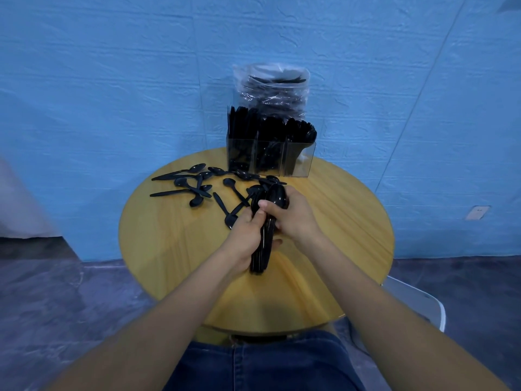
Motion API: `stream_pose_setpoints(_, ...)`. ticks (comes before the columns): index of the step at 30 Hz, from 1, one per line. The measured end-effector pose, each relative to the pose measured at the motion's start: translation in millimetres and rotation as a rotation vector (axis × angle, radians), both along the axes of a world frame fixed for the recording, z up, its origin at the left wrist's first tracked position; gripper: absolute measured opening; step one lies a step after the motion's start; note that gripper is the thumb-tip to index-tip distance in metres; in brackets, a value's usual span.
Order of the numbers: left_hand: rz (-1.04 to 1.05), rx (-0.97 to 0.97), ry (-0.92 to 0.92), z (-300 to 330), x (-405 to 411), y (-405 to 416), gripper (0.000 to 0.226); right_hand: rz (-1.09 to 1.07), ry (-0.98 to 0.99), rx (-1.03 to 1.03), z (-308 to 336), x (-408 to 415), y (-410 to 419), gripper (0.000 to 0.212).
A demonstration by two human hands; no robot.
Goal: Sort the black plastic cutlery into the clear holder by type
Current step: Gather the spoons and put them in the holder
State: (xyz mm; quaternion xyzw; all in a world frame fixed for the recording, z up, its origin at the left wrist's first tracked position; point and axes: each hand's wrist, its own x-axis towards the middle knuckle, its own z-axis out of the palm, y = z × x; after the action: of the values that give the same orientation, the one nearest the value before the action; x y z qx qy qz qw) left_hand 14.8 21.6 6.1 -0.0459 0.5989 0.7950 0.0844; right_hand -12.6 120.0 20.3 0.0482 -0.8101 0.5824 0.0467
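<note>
Both hands grip one bundle of black plastic spoons [277, 195] above the middle of the round wooden table [169, 238]. My left hand [244, 238] is wrapped round the handles, which stick out below it. My right hand [293, 218] holds the bundle just under the bowls, thumb across the front. Several loose black spoons [194, 187] lie scattered on the table's far left. The clear holder [270, 158] stands at the far edge with three compartments, each packed with upright black cutlery.
Behind the holder stands a clear plastic bag [272, 86] with more black cutlery. A blue wall is close behind the table. A white chair edge [434, 306] shows at the right. My jeans-clad lap sits below the table's near edge.
</note>
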Motion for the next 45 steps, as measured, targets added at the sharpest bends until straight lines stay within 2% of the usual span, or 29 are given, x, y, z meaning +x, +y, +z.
stream_pose_setpoints(4, -0.054, -0.025, 0.01, 2.5, 4.5, -4.9, 0.027, 0.032, 0.003, 0.042, 2.1, -0.9, -3.9, 0.017)
stream_pose_setpoints(8, -0.083, -0.017, 0.01, 2.7, 7.1, -11.6, 0.029, 0.092, -0.043, -0.033, 4.0, 0.6, -0.4, 0.008)
stream_pose_setpoints(12, -0.087, 0.002, 0.004, 4.8, 10.7, -15.4, 0.027, 0.065, -0.041, -0.038, 1.5, 0.0, 0.1, 0.035)
stream_pose_setpoints(13, -0.089, 0.006, 0.002, 5.0, 11.6, -16.2, 0.027, 0.079, -0.041, -0.041, 1.6, -0.4, -0.3, 0.033)
stream_pose_setpoints(16, -0.093, 0.004, -0.003, 5.4, 13.3, -20.6, 0.027, 0.153, 0.006, 0.006, 0.3, -0.5, -3.2, 0.009)
stream_pose_setpoints(18, -0.084, -0.009, -0.028, 5.2, 13.6, -23.6, 0.029, 0.189, 0.04, 0.047, -1.9, 0.8, -6.8, 0.01)
stream_pose_setpoints(21, -0.124, -0.059, -0.054, 3.0, 13.6, -30.1, 0.038, 0.22, 0.059, 0.081, -5.1, 2.5, -12.7, 0.012)
stream_pose_setpoints(24, -0.158, -0.105, -0.056, 1.7, 14.1, -37.7, 0.046, 0.188, 0.034, -0.001, -4.9, 3.4, -16.6, 0.011)
stream_pose_setpoints(30, -0.097, -0.348, 0.126, -4.1, 12.0, -40.8, 0.028, 0.129, 0.079, 0.03, -6.9, 1.5, -19.7, 0.006)
stream_pose_setpoints(33, -0.026, -0.326, 0.138, -10.3, 7.6, -46.0, 0.029, 0.07, 0.066, 0.177, -12.5, -7.2, -10.9, 0.034)
stream_pose_setpoints(35, 0.051, -0.236, 0.083, -12.8, 4.8, -50.3, 0.028, -0.065, 0.069, 0.44, -19.3, -14.2, 4.6, 0.05)
stream_pose_setpoints(37, 0.108, -0.187, 0.057, -14.7, 1.2, -52.8, 0.027, -0.149, -0.041, 0.668, -24.7, -13.0, 20.2, 0.067)
stream_pose_setpoints(39, 0.132, -0.197, 0.073, -16.7, -2.8, -52.5, 0.027, -0.136, -0.145, 0.766, -31.3, -8.4, 29.5, 0.081)
stream_pose_setpoints(42, 0.142, -0.255, 0.104, -19.5, -7.3, -50.7, 0.027, -0.106, -0.119, 0.812, -38.4, -4.8, 30.1, 0.085)
stream_pose_setpoints(45, 0.155, -0.254, 0.118, -22.7, -8.1, -52.4, 0.026, -0.12, -0.041, 0.786, -42.8, -7.4, 24.0, 0.068)
